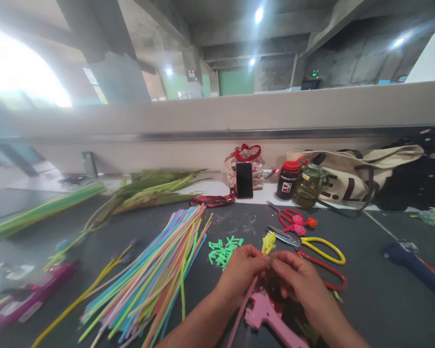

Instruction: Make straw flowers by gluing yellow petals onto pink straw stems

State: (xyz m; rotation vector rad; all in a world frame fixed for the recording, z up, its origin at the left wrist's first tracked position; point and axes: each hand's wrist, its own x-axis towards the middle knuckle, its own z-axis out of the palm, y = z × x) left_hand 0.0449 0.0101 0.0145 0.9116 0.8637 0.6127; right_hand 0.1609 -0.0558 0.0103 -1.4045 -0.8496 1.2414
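My left hand (245,266) and my right hand (293,273) meet at the lower middle, their fingertips pinched together around the lower end of a yellow flower-like piece (269,242). A long pink stem (242,309) runs down from my left hand toward the bottom edge. Just below the hands lies a pink glue gun (271,321). Short green pieces (224,251) are heaped left of my left hand. Beside my right hand are scissors with yellow handles (324,246) and another pair with red handles (338,280).
Many coloured stems (159,270) lie in a bundle at left, with long green leaves (148,191) behind. A phone (244,180) leans on a patterned bag (262,169). A black bottle (287,183), green jug (307,188) and tote bag (340,176) stand at the back right.
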